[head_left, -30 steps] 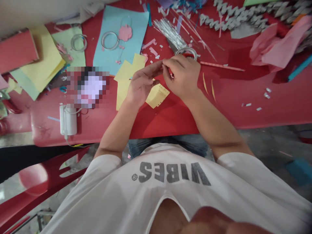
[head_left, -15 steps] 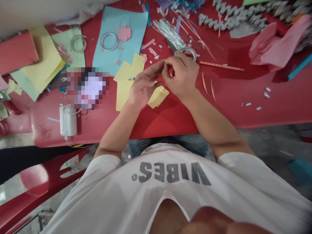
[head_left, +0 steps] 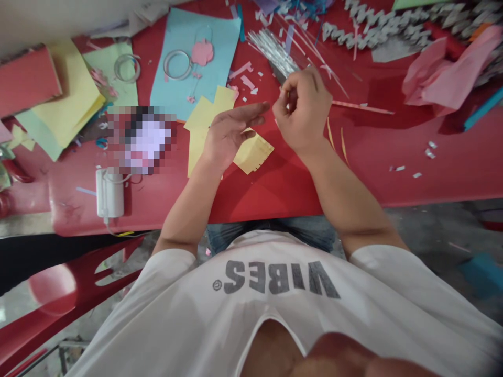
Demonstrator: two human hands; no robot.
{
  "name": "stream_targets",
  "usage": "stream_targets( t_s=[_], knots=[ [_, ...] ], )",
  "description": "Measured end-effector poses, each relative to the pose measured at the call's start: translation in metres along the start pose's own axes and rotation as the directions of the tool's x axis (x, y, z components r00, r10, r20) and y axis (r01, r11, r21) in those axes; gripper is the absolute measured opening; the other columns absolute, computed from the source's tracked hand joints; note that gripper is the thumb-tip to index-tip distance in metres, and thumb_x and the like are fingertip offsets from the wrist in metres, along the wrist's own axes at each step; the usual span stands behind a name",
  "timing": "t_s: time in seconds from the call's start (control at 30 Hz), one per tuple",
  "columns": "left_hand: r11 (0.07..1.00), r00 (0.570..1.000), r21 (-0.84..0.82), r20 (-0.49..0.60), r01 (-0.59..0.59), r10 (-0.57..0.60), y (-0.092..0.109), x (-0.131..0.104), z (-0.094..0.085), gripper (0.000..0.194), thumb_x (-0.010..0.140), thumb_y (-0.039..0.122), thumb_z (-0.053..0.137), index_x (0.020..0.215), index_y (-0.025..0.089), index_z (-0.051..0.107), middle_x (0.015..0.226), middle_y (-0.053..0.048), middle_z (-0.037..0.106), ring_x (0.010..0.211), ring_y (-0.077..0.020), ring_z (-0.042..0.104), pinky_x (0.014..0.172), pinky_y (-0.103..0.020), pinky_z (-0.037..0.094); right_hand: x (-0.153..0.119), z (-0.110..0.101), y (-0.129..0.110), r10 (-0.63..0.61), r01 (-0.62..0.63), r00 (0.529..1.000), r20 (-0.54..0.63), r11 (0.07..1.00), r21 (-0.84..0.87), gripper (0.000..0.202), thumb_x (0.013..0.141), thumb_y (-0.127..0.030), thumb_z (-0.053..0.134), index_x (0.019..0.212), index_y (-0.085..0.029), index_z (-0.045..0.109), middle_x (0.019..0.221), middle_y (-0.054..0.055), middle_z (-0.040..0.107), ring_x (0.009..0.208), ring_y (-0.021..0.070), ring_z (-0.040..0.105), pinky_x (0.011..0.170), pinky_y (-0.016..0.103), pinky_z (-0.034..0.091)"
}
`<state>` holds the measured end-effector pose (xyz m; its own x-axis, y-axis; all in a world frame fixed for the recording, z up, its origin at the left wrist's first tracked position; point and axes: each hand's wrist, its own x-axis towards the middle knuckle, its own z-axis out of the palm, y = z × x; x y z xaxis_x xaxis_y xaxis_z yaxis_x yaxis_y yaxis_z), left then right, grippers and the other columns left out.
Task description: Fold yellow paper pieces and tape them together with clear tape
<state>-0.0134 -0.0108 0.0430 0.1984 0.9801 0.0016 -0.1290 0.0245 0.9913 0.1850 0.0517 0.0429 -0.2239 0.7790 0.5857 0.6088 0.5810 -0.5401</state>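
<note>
My left hand is above yellow paper, its fingers stretched out and apart from my other hand. My right hand is closed in a pinch, its fingertips near the left hand's. A tiny yellowish bit shows at that pinch, too small to make out. Below the left hand lie a yellow paper sheet and a smaller yellow piece with a notched edge. Two thin yellow strips rest right of my right wrist. A pink patterned stick, perhaps a pencil, lies beyond it.
A blue sheet carries a tape roll and a pink paper flower. Silvery strips and paper scraps lie behind the hands. At left are a blurred-out phone-like object and a white power bank. Pink crumpled paper sits right.
My hands have drawn apart: the right moved right and slightly up, still pinching, and the left shifted a little left with its fingers straightened. The tape roll behind my right hand is now hidden.
</note>
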Motion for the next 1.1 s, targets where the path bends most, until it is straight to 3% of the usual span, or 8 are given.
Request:
stream_targets(
  t_s=[0.1,0.2,0.3,0.43,0.5,0.63,0.77,1.1],
  knots=[
    [0.910,0.980,0.413,-0.191,0.029,0.055,-0.009,0.001,-0.015,0.038,0.078,0.037,0.065,0.115,0.030,0.071,0.124,-0.006,0.070,0.117,-0.0351,0.062,0.109,-0.060,0.047,0.002,0.001,0.004,0.054,-0.053,0.998,-0.014,0.995,0.080,0.019,0.106,-0.045,0.051,0.094,-0.030,0.050,0.095,0.004,0.061,0.082,0.0231,0.054,0.076,0.041,0.047],
    [0.683,0.984,0.728,-0.158,0.062,0.078,-0.012,-0.002,-0.023,0.055,0.069,0.036,0.085,0.120,0.029,0.068,0.131,-0.011,0.061,0.130,-0.0434,0.049,0.118,-0.068,0.032,0.003,0.007,0.007,0.023,-0.022,1.000,-0.008,0.991,0.129,0.033,0.109,-0.058,0.042,0.094,-0.030,0.051,0.088,0.004,0.061,0.075,0.0208,0.049,0.075,0.039,0.045],
    [0.489,0.996,0.869,-0.093,0.076,0.011,-0.010,-0.007,-0.020,0.067,0.064,0.035,0.093,0.123,0.025,0.063,0.137,-0.014,0.053,0.139,-0.0492,0.036,0.119,-0.073,0.025,0.002,0.010,0.007,0.003,-0.003,1.000,-0.002,0.987,0.158,0.036,0.108,-0.062,0.039,0.094,-0.031,0.052,0.084,0.002,0.062,0.074,0.0202,0.048,0.075,0.038,0.046],
    [0.336,0.997,0.939,-0.064,0.076,-0.048,-0.004,-0.008,-0.009,0.052,0.073,0.027,0.087,0.117,0.023,0.060,0.138,-0.014,0.050,0.139,-0.0458,0.039,0.114,-0.068,0.036,0.001,0.006,0.001,0.035,-0.041,0.999,0.038,0.981,0.188,0.026,0.106,-0.058,0.052,0.093,-0.035,0.055,0.079,0.000,0.063,0.078,0.0223,0.053,0.080,0.040,0.050],
    [0.362,0.998,0.930,-0.068,0.070,-0.017,-0.004,-0.007,-0.007,0.048,0.074,0.020,0.084,0.115,0.024,0.059,0.130,-0.012,0.056,0.133,-0.0425,0.047,0.110,-0.064,0.041,0.001,0.004,-0.002,0.024,-0.031,0.999,0.031,0.975,0.220,0.027,0.105,-0.055,0.055,0.090,-0.033,0.057,0.078,0.000,0.060,0.077,0.0231,0.056,0.082,0.042,0.051],
    [0.617,0.996,0.787,-0.060,0.011,0.059,-0.012,-0.004,-0.010,0.047,0.080,0.008,0.072,0.121,0.027,0.057,0.097,-0.004,0.063,0.100,-0.0272,0.065,0.095,-0.048,0.053,0.001,0.003,-0.005,0.007,-0.025,0.998,0.058,0.947,0.320,0.028,0.102,-0.053,0.061,0.089,-0.029,0.060,0.080,0.001,0.059,0.074,0.0225,0.060,0.080,0.043,0.053],
    [0.806,0.986,0.591,-0.124,-0.016,0.110,-0.018,0.002,-0.015,0.039,0.084,0.017,0.073,0.121,0.025,0.061,0.085,-0.001,0.059,0.080,-0.0193,0.065,0.079,-0.037,0.055,0.003,0.003,-0.006,0.021,-0.081,0.990,0.138,0.893,0.443,0.031,0.101,-0.058,0.060,0.089,-0.029,0.060,0.082,0.000,0.062,0.070,0.0204,0.058,0.069,0.040,0.053],
    [0.946,0.954,0.312,-0.248,-0.082,0.165,-0.003,0.005,-0.018,0.039,0.087,0.054,0.074,0.116,0.029,0.067,0.098,-0.001,0.066,0.103,-0.0221,0.070,0.084,-0.038,0.060,0.008,-0.009,-0.013,-0.087,-0.076,0.961,0.263,0.830,0.553,0.033,0.096,-0.065,0.065,0.086,-0.033,0.061,0.112,-0.001,0.072,0.112,0.0252,0.064,0.093,0.045,0.056]
  ],
)
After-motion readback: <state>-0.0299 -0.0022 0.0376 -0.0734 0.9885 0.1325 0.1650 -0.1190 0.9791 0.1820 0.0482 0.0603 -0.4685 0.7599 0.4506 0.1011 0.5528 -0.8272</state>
